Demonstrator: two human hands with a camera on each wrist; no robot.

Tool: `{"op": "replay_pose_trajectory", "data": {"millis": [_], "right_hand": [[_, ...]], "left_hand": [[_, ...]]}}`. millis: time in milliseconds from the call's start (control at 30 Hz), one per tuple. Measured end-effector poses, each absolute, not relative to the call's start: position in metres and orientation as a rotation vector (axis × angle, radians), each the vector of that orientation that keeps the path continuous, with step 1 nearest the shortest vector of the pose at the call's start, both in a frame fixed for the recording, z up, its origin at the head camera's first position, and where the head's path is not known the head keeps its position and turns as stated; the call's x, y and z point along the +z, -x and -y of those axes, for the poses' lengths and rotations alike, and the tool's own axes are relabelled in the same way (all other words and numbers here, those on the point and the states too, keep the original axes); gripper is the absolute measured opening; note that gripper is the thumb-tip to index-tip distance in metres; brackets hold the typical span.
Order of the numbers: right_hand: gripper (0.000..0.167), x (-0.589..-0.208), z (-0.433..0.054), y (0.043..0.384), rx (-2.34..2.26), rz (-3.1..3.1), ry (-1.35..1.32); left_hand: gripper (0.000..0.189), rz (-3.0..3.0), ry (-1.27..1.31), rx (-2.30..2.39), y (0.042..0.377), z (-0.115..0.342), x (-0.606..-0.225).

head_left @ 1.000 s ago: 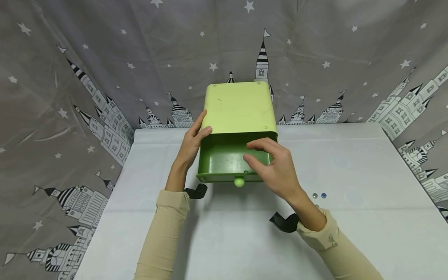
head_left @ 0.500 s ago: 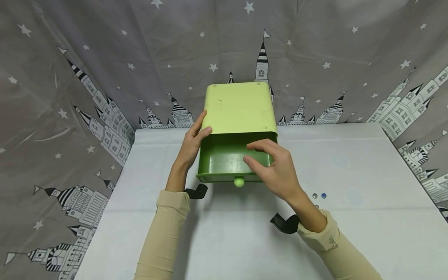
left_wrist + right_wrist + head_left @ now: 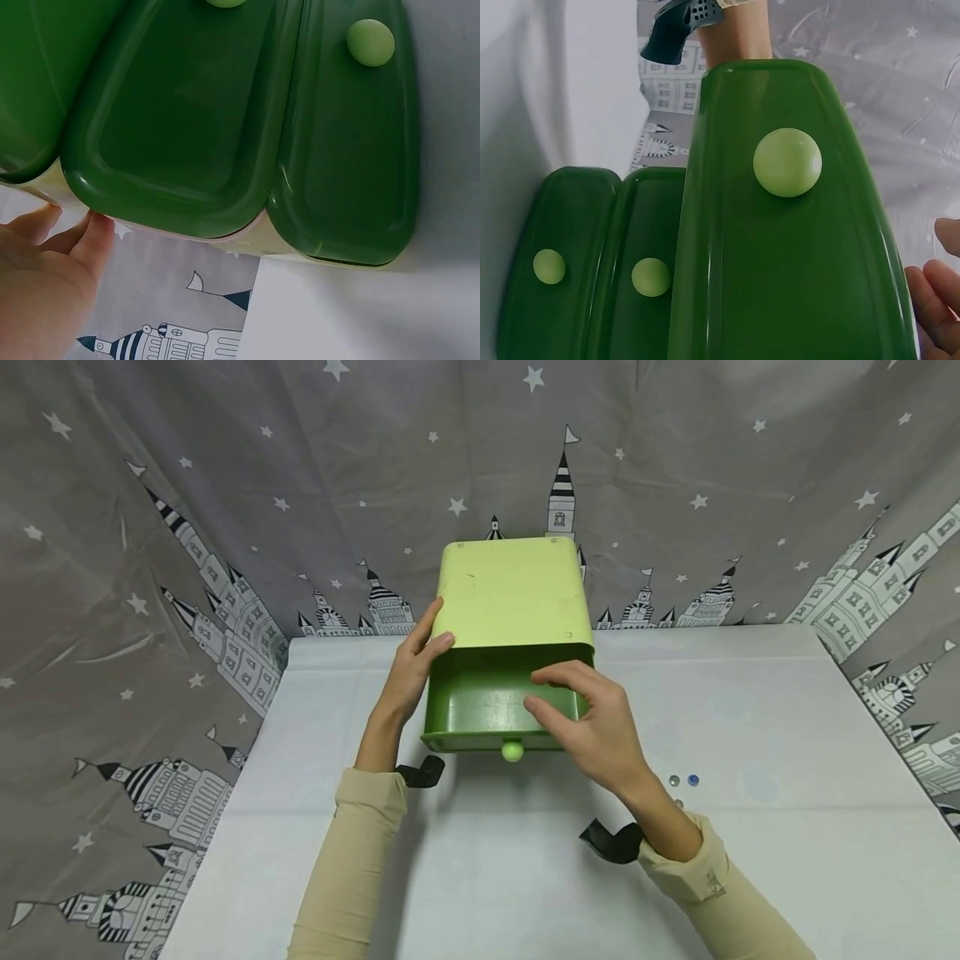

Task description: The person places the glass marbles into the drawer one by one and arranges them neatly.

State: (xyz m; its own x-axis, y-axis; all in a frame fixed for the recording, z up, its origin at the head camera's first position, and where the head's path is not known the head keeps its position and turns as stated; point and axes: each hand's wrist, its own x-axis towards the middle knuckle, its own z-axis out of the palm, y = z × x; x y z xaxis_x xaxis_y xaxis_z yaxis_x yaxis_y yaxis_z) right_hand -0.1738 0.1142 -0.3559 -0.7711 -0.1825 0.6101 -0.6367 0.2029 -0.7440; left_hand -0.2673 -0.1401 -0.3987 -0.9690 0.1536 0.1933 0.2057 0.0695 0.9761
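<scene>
Grey fabric backdrop (image 3: 495, 468), gently creased, rising behind the worktop and extending along its left and right sides. Printed motifs: scattered white stars (image 3: 457, 507); a tall striped-roofed tower (image 3: 561, 497) near the centre, topped by a pennant (image 3: 572, 435); outlined castles (image 3: 167, 802) on both flanks. Worktop (image 3: 480, 877): white, with faint fold lines and a narrow dark line along the right edge. Illumination soft; shadows diffuse.

The head camera looks forward and down from above, well back from a box-shaped yellow-green cabinet (image 3: 513, 597). Both wrist cameras sit close, facing its glossy dark-green drawer fronts (image 3: 787, 262) — shared ground — but turned sideways: the white cloth-covered tabletop (image 3: 750, 710) lies rightward in the left view, leftward in the right.
</scene>
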Motion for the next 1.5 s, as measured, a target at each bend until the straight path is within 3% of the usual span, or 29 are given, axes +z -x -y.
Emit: {"op": "replay_pose_trajectory", "data": {"millis": [1500], "right_hand": [[0.02, -0.391, -0.171, 0.161, 1.536, 2.135, -0.6]], "left_hand": [[0.064, 2.266, 0.352, -2.083, 0.269, 0.139, -0.402]]}}
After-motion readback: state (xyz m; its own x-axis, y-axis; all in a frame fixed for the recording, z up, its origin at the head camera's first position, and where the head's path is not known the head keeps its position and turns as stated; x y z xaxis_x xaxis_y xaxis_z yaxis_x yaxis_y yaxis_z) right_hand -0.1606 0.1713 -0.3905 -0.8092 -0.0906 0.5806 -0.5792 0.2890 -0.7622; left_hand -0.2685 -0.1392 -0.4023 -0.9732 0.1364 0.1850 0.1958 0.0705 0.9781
